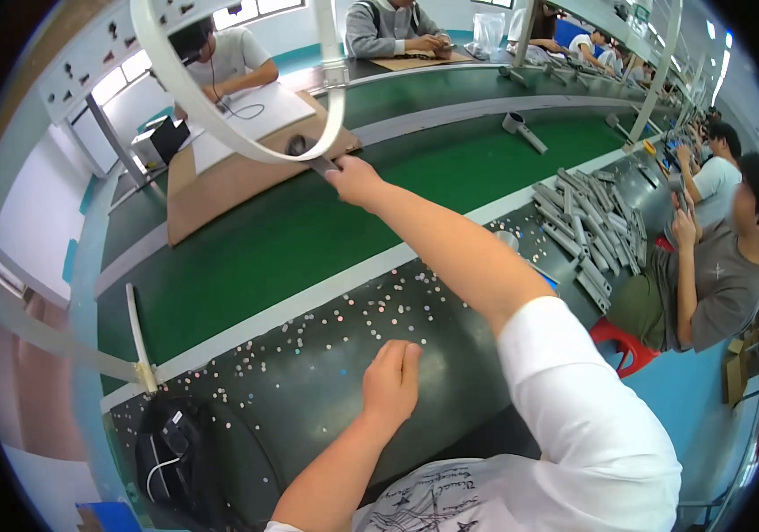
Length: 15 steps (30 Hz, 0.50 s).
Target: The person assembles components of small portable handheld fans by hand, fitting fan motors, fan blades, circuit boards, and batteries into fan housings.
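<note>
My right arm reaches far across the green conveyor belt [486, 168]. My right hand [360, 182] is closed round the handle end of a grey hair-dryer-shaped housing [320, 163], whose round, dark-mouthed head points away from me. Part of the housing lies behind a white curved frame tube [338, 111]. Over the dark worktop [309, 372] my left hand [391, 381] stays closed, its fingers pressed together; whatever is inside them, if anything, is hidden. Small pale round stickers [344, 310] are scattered across the worktop beyond that hand.
Another grey housing [523, 133] lies on the belt. Many grey handle pieces [592, 222] are heaped at right, near a seated co-worker [708, 266]. A black bag [176, 452] with cables rests at lower left. Across the belt is a brown board [220, 195]; people sit beyond.
</note>
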### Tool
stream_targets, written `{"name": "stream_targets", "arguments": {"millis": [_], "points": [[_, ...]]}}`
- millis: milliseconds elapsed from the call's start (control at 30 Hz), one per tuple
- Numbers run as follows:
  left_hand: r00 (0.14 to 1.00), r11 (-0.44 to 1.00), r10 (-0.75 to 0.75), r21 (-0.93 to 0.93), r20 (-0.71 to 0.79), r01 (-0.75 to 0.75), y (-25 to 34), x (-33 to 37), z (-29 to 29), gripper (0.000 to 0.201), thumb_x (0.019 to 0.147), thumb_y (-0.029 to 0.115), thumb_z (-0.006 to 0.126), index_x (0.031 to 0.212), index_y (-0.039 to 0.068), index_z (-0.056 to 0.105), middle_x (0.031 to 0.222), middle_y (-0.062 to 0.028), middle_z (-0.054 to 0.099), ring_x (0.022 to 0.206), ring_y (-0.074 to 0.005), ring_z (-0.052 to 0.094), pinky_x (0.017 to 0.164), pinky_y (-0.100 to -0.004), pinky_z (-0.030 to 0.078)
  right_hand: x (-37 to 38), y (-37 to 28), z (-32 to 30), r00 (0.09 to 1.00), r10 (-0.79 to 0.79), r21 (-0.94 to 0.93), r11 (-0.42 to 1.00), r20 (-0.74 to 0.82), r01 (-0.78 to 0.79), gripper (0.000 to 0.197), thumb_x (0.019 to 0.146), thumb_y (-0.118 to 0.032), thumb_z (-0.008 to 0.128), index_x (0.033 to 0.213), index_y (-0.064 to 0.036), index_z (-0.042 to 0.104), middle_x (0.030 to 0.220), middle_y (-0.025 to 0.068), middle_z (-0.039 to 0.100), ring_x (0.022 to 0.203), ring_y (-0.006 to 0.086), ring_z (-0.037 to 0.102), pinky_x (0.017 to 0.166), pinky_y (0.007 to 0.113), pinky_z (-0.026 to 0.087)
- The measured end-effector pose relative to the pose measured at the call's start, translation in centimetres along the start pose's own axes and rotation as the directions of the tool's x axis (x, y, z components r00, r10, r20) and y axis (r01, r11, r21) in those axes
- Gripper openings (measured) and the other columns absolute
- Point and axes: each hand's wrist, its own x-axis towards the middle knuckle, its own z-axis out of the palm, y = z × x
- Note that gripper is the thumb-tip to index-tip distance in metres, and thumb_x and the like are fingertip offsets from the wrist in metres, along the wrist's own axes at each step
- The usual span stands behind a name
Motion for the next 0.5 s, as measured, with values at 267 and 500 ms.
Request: {"name": "stream_targets", "arguments": {"millis": [267,500], "points": [[0.997,0.999,-0.023,-0.029,-0.079,0.021,0.6,0.8,-2.0,0.016,0.095,0.014,0.054,0.088,0.002,0.061,0.081,-0.0155,0.06,0.071,-0.0328,0.059,0.064,-0.0372,0.047,-7.1,-2.3,-12.1,0.952,-0.241,0.19,0.96,0.19,0.205,0.016,0.092,-0.016,0.057,0.096,-0.002,0.064,0.077,0.004,0.062,0.061,0.0114,0.055,0.056,0.028,0.048],[0.993,0.986,-0.115,-0.129,-0.041,0.109,0.4,0.2,-0.8,0.022,0.098,0.016,0.052,0.086,0.001,0.063,0.078,-0.0071,0.06,0.068,-0.0129,0.059,0.062,-0.0269,0.046,-30.1,10.6,-15.0,0.962,-0.22,-0.567,0.818,-0.16,0.093,0.028,0.085,-0.02,0.065,0.107,-0.0028,0.062,0.099,0.0126,0.062,0.094,0.0315,0.058,0.078,0.039,0.049]]}}
